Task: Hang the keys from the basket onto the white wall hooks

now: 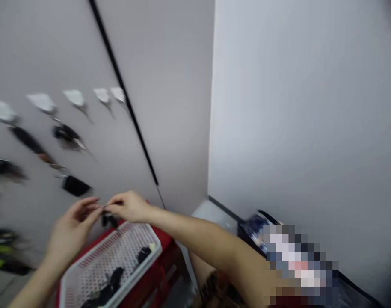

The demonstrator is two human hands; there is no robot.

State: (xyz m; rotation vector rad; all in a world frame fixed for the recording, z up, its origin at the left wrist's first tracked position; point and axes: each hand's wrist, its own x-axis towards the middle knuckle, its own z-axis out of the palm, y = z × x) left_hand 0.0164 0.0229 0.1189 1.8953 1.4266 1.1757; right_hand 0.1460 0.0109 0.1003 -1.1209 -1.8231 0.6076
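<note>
Dark keyring (108, 220), one: pinched in the fingers of left hand (69, 229) and right hand (128, 206). White perforated basket (129, 241), below the fingers: several black items (114, 282), blurred.

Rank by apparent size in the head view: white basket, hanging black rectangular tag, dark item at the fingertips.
1. White basket
2. Black rectangular tag
3. Dark item, though blur softens its outline

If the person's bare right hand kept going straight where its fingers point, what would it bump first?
The right hand would probably bump the bare left hand first; blur hides whether they already touch above the small black dangling object.
</note>
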